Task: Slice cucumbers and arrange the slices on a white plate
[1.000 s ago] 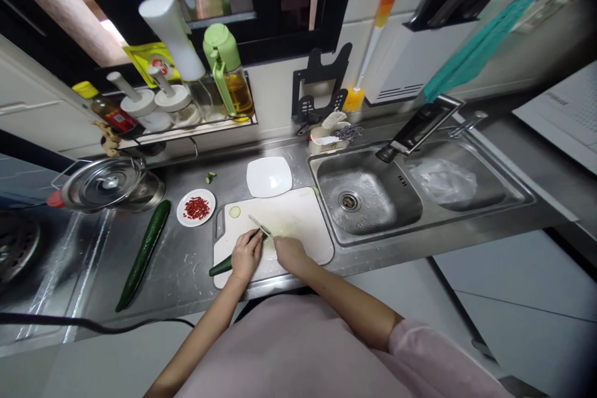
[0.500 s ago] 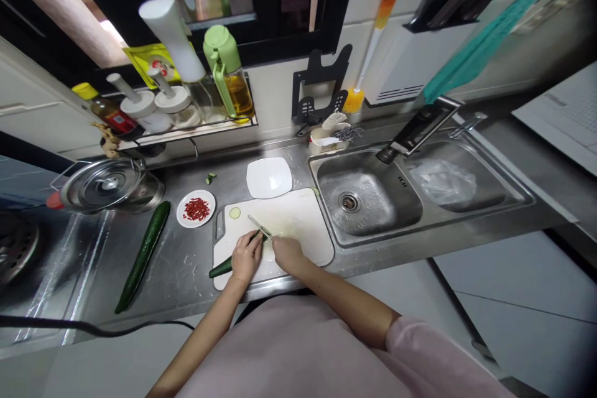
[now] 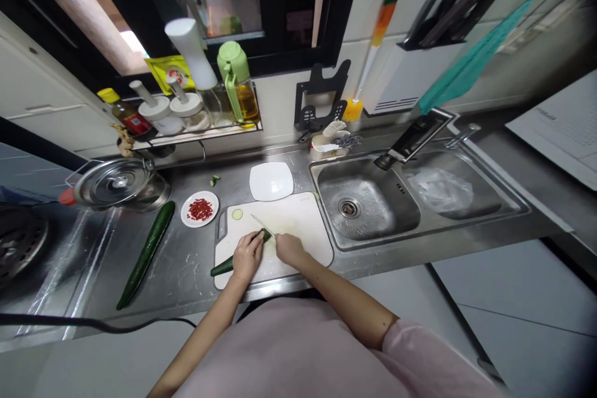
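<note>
On the white cutting board (image 3: 303,214) lies a dark green cucumber (image 3: 222,268), set at a slant. My left hand (image 3: 247,255) is closed around it near its cut end. In my right hand (image 3: 290,250) is the handle of a knife (image 3: 262,224); its blade points up and left beside the cucumber's end. My fingers hide most of the handle. One pale cucumber slice (image 3: 237,214) rests near the board's upper left corner. A second, whole cucumber (image 3: 145,255) lies on the counter to the left.
A white plate of chopped red pieces (image 3: 200,209) and a bare white square plate (image 3: 271,181) stand behind the board. The sink (image 3: 368,199) is to the right, a lidded pot (image 3: 121,183) at left. A bottle rack (image 3: 200,134) hangs on the back wall.
The knife has shifted slightly right, away from my left fingers, so more of the cucumber's cut end shows. The whole view has moved a little as my head tilted.
</note>
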`<state>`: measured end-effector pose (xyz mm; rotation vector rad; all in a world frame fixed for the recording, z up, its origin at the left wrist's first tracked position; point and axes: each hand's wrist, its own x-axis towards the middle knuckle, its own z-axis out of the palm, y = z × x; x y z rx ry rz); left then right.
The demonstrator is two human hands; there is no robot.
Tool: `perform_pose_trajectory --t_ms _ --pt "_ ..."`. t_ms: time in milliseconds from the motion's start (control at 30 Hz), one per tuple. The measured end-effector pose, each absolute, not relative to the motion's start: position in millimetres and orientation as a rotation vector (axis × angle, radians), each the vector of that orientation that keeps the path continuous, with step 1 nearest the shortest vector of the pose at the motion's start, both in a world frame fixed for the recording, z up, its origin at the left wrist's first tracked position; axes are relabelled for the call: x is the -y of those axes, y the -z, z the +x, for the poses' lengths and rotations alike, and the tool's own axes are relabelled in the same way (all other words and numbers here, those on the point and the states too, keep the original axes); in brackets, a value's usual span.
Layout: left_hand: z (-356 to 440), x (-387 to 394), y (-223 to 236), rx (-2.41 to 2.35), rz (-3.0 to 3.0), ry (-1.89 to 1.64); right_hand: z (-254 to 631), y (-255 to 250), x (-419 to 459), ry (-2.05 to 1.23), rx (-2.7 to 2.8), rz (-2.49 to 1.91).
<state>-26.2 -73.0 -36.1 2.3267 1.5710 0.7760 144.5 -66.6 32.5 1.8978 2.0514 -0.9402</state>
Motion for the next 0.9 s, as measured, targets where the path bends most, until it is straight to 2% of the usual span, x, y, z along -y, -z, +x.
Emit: perform_pose_trajectory --t_ms 167,300,600,900 --pt "-25 75 32 -1.580 2.276 -0.794 161 -36 68 0.895 -2.120 1.929" --pt "-23 75 23 -1.619 2.186 -0.761 173 -40 80 0.728 -2.093 2.027" --pt "-14 75 -5 -1.775 1.982 -1.043 193 -54 99 0.337 -2.113 2.159" --pt "16 64 -46 -1.697 2.254 -0.705 199 -56 112 0.164 -2.310 2.124"
